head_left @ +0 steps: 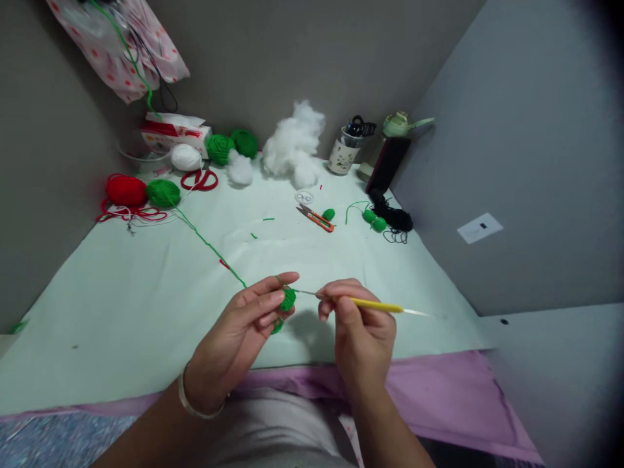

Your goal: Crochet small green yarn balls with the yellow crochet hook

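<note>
Between the thumb and fingers of my left hand (244, 325) is a small green crochet piece (288, 299). More green crochet shows below it, partly hidden by the fingers. My right hand (363, 331) grips a crochet hook (377, 304) with a yellow handle, held like a pen. The hook's thin metal tip reaches left to the top of the green piece. A strand of green yarn (209, 246) runs from my left hand across the table to a green yarn ball (164, 193).
Orange thread snips (316, 219), a green crochet ball (329, 214) and joined green balls (374, 221) lie ahead. Further back are white stuffing (295, 146), red scissors (199, 181), red yarn (125, 190), black yarn (392, 213) and a pen cup (344, 153). Walls enclose the table.
</note>
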A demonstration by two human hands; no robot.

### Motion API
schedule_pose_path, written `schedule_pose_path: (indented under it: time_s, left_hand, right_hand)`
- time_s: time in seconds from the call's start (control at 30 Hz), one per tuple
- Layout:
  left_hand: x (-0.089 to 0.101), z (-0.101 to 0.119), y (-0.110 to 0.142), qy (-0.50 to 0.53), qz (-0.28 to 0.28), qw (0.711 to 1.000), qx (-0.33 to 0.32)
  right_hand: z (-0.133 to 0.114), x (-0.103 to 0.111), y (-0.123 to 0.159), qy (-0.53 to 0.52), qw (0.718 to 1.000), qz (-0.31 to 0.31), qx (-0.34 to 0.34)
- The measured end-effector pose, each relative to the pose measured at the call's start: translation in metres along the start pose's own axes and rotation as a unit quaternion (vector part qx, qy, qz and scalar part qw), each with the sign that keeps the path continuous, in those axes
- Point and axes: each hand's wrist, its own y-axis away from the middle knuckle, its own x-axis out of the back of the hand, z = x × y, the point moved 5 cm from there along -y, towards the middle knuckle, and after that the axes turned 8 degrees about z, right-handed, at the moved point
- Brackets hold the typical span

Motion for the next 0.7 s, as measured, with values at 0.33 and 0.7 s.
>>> schedule_pose_path:
  time_s: [0.33, 0.7]
  left_hand:
    - [-0.003, 0.004, 0.005, -0.066, 0.030, 0.994, -0.079]
    - [0.046, 0.062, -0.027, 0.033, 0.145, 0.986, -0.068]
  right_hand:
    - [-0.002, -0.015, -0.003, 0.013, 0.993, -0.106, -0.051]
    - [0.063, 0.069, -0.241, 0.343, 0.939, 0.008, -0.037]
